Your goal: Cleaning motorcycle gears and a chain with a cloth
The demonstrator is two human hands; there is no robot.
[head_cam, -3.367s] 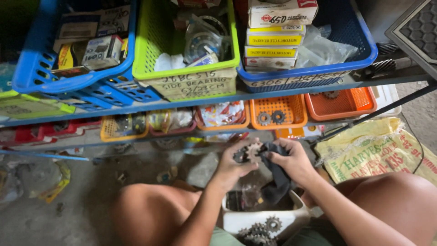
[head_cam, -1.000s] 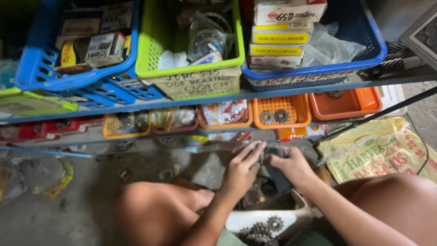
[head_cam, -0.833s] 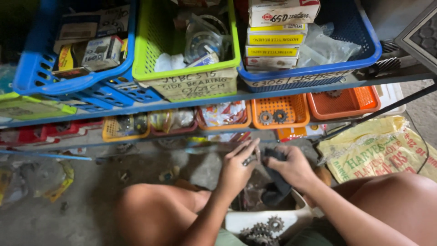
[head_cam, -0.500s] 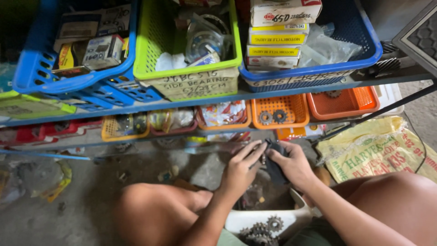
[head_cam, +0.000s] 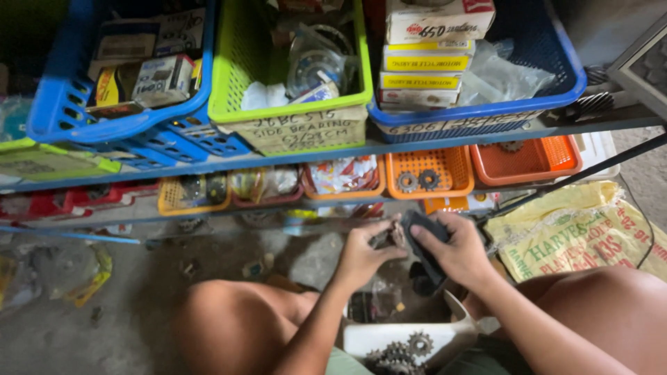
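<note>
We grip a small metal part [head_cam: 394,235] in our closed left hand [head_cam: 365,253] and rub it with the dark rag [head_cam: 425,244] clutched in our right hand [head_cam: 458,250], above the white tub [head_cam: 458,330] of sprockets [head_cam: 403,348], so turning it to reach uncleaned faces seems next.

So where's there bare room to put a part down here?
Mostly the concrete floor left of the knee, though scraps litter its far left. The orange tray holds just one part. Crowded: the baskets above, the white tub of sprockets, and between the left hand and right hand.
</note>
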